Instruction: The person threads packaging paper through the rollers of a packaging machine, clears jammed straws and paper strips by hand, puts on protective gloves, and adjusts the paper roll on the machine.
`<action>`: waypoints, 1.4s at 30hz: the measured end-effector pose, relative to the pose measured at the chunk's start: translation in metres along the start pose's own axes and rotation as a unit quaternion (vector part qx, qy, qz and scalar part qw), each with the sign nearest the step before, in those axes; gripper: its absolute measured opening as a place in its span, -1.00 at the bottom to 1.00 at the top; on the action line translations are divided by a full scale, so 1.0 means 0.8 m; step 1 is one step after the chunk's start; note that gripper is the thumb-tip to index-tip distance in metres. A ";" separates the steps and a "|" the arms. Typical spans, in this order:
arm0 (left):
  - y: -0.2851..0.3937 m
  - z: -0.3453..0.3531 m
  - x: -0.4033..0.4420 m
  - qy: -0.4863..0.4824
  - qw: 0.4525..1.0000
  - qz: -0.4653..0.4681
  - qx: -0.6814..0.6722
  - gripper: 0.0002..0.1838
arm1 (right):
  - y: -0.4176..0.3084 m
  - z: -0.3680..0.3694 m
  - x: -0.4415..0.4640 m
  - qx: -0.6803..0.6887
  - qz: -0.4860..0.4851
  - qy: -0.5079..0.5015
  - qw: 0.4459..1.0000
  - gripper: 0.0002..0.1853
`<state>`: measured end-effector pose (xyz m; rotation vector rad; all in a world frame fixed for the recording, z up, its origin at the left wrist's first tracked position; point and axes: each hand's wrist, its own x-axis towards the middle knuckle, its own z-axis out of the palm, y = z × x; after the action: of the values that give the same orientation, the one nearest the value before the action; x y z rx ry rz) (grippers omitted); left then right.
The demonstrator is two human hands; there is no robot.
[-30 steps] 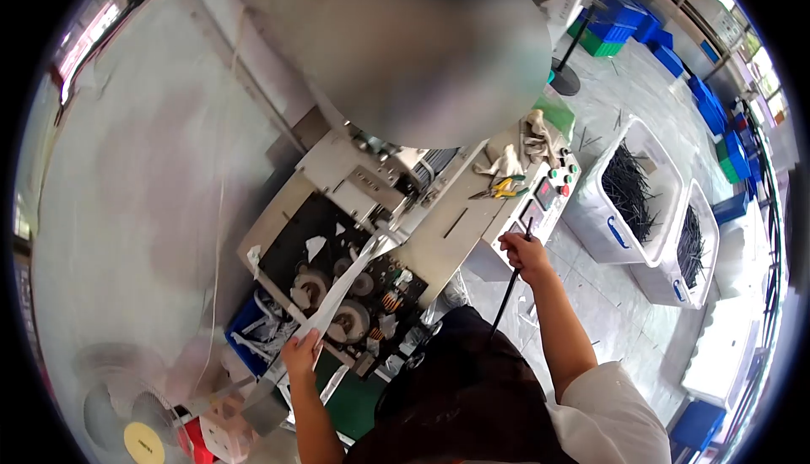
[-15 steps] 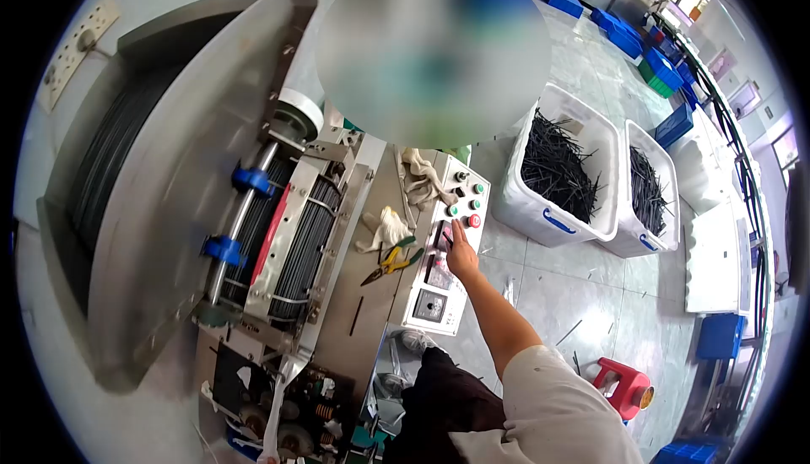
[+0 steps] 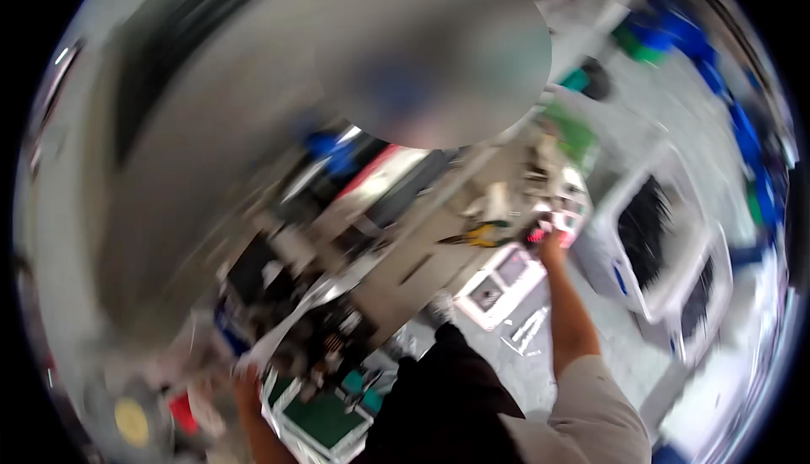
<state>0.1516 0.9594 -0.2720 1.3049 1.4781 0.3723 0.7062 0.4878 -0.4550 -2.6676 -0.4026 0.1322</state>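
The whole view is smeared by motion. My right hand (image 3: 553, 245) is at the control panel (image 3: 504, 283), by a reddish glow near the buttons; its fingers are too blurred to read. At the lower left, my left hand (image 3: 247, 382) is beside the lower end of a pale strip (image 3: 314, 297) on the machine; whether it grips the strip cannot be made out. Yellow-handled pliers (image 3: 483, 234) and a whitish glove (image 3: 496, 202) lie on the machine's metal top (image 3: 405, 283), left of my right hand.
Two white bins (image 3: 609, 261) (image 3: 717, 295) with black strips stand on the floor at the right. A large grey reel guard (image 3: 194, 152) fills the upper left. Below the machine is a green-bottomed tray (image 3: 325, 418). Blue crates (image 3: 688, 38) line the upper right.
The view has swung, so the machine and bins sit differently in it. My left hand has come into view at the lower left. My right hand remains at the panel.
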 end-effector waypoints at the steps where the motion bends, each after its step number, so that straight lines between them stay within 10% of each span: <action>1: 0.024 0.018 -0.016 0.044 0.999 0.026 0.014 -0.72 | 0.066 0.021 0.024 -0.195 -0.116 -0.092 0.970 -0.60; 2: 0.007 0.004 0.003 0.030 0.999 -0.027 -0.007 -0.58 | -0.010 -0.023 0.005 0.059 0.034 -0.037 0.997 -0.63; 4: 0.018 0.011 -0.001 0.040 0.995 -0.056 -0.075 -0.17 | -0.055 -0.049 -0.030 -0.023 0.009 -0.044 0.999 -0.59; 9: 0.018 0.004 -0.001 0.058 0.993 -0.051 -0.091 -0.24 | -0.146 -0.060 -0.185 0.296 0.206 -0.322 0.875 -0.68; 14: -0.009 -0.032 0.017 0.032 0.989 -0.044 -0.135 -0.21 | -0.163 -0.041 -0.285 0.247 0.213 -0.415 0.849 -0.76; 18: -0.032 -0.066 0.018 0.051 0.988 -0.050 -0.135 -0.19 | -0.200 -0.051 -0.294 0.040 -0.031 -0.357 0.933 -0.80; 30: -0.128 -0.247 0.009 0.036 0.988 -0.013 -0.153 -0.68 | -0.264 -0.049 -0.312 -0.054 -0.142 -0.366 0.918 -0.80; 33: -0.163 -0.356 -0.049 0.204 0.970 -0.056 -0.119 -0.79 | -0.290 -0.054 -0.317 -0.147 -0.166 -0.384 0.896 -0.76; 40: -0.086 -0.404 -0.216 0.408 0.890 0.136 -0.151 -0.70 | -0.378 -0.069 -0.305 0.008 -0.266 -0.341 0.902 -0.79; 42: -0.044 -0.358 -0.227 0.303 0.885 0.289 -0.205 -0.70 | -0.450 -0.088 -0.308 0.080 -0.269 -0.403 0.871 -0.80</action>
<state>-0.1393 0.9060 -0.1028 1.3097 1.3486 1.5184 0.3888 0.6952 -0.2283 -2.1099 -1.2986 1.0581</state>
